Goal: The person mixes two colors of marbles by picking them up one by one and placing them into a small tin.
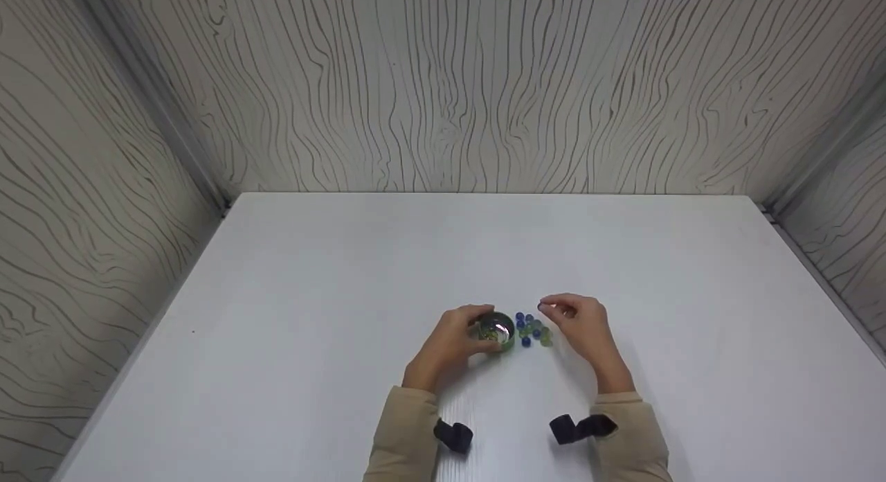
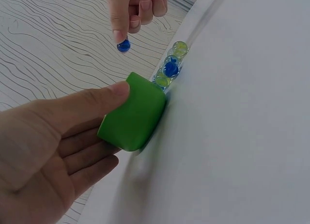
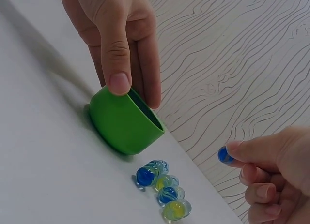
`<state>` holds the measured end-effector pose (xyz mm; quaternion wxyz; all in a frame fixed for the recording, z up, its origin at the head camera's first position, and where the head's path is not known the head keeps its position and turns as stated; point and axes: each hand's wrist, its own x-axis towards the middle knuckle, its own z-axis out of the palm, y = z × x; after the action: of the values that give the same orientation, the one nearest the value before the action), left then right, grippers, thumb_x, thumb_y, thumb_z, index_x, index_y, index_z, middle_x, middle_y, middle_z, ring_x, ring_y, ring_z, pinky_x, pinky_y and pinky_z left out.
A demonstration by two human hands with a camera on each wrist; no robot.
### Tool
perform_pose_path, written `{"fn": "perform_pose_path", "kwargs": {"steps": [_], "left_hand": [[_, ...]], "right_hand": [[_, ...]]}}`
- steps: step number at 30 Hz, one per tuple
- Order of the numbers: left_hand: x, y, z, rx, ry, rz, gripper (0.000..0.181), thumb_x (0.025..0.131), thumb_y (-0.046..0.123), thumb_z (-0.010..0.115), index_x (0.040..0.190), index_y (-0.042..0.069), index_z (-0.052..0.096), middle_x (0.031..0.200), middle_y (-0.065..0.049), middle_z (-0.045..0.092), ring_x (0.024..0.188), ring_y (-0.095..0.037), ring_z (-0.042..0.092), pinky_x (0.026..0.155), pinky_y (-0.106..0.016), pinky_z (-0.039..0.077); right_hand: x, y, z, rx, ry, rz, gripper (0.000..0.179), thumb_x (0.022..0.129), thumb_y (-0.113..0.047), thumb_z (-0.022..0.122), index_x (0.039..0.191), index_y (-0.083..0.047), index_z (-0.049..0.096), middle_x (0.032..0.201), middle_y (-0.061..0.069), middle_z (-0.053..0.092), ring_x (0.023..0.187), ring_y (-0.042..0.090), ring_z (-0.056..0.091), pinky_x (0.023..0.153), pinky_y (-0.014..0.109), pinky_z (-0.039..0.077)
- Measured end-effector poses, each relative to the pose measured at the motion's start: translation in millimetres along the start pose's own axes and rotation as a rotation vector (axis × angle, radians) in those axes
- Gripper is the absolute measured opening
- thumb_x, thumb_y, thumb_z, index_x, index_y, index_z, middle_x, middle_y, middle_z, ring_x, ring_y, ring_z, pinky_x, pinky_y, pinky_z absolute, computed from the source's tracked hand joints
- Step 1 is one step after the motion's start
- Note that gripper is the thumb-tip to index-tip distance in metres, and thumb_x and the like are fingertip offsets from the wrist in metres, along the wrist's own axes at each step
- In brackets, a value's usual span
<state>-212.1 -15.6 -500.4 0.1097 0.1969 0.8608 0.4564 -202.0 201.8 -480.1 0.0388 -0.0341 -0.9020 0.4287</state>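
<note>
A small green bowl (image 3: pixel 123 122) stands on the white table, and my left hand (image 1: pixel 459 336) grips its rim and side between thumb and fingers. In the head view a few small bits show inside the bowl. Just right of it lie several blue and yellow-green glass marbles (image 1: pixel 531 328) in a loose cluster. Above and beyond them, my right hand (image 1: pixel 580 323) pinches one blue marble (image 3: pixel 224 155) between thumb and forefinger, clear of the table. The other right fingers are curled in, as the right wrist view shows.
The white table (image 1: pixel 332 260) reaches back to a wood-grain patterned wall (image 1: pixel 443 87). Similar panels stand at the left and right. Each forearm, in a beige sleeve (image 1: pixel 405 433), carries a black wrist camera (image 1: pixel 455 437).
</note>
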Motion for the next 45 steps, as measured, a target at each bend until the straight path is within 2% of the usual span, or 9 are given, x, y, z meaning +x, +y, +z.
{"fn": "perform_pose_path", "kwargs": {"steps": [10,19,23,30,45], "left_hand": [[-1.0,0.5,-0.7,-0.006,0.003,-0.025,0.061,0.080,0.017,0.078,0.134,0.002,0.055,0.134,-0.016,0.060,0.127,-0.030,0.057,0.111,-0.041,0.046],[-2.5,1.9,-2.2,-0.018,0.009,-0.014,0.060,0.080,0.015,0.078,0.133,0.000,0.055,0.133,-0.018,0.061,0.126,-0.031,0.058,0.111,-0.041,0.047],[-4.1,2.9,-2.5,0.006,0.015,0.003,0.059,0.081,0.016,0.077,0.133,0.000,0.055,0.131,-0.017,0.062,0.125,-0.029,0.059,0.110,-0.040,0.048],[-1.6,-0.2,-1.0,-0.027,0.014,-0.041,0.061,0.080,0.018,0.078,0.135,0.002,0.054,0.134,-0.014,0.061,0.128,-0.028,0.057,0.114,-0.040,0.044],[-2.3,3.5,2.3,-0.001,0.015,-0.056,0.059,0.081,0.017,0.078,0.135,0.006,0.055,0.135,-0.013,0.060,0.128,-0.027,0.057,0.113,-0.040,0.045]], "right_hand": [[-1.9,-7,3,0.005,-0.005,-0.008,0.016,0.089,-0.009,0.067,0.102,-0.002,0.073,0.085,0.013,0.068,0.073,0.011,0.049,0.059,0.013,0.040],[-1.6,-11,4,0.006,0.014,-0.049,0.015,0.087,-0.008,0.068,0.100,-0.001,0.074,0.079,0.012,0.067,0.067,0.006,0.046,0.057,0.014,0.038],[-2.2,-12,4,-0.002,0.024,-0.074,0.014,0.087,-0.007,0.069,0.097,-0.001,0.074,0.076,0.011,0.066,0.063,0.003,0.045,0.057,0.014,0.038],[-3.1,-15,5,0.009,0.009,-0.070,0.013,0.086,-0.007,0.069,0.097,-0.001,0.074,0.075,0.010,0.066,0.063,0.002,0.045,0.057,0.013,0.039],[-7.1,-18,7,-0.003,-0.040,-0.043,0.014,0.087,-0.006,0.068,0.099,-0.002,0.074,0.077,0.009,0.064,0.068,0.008,0.047,0.057,0.014,0.039]]}}
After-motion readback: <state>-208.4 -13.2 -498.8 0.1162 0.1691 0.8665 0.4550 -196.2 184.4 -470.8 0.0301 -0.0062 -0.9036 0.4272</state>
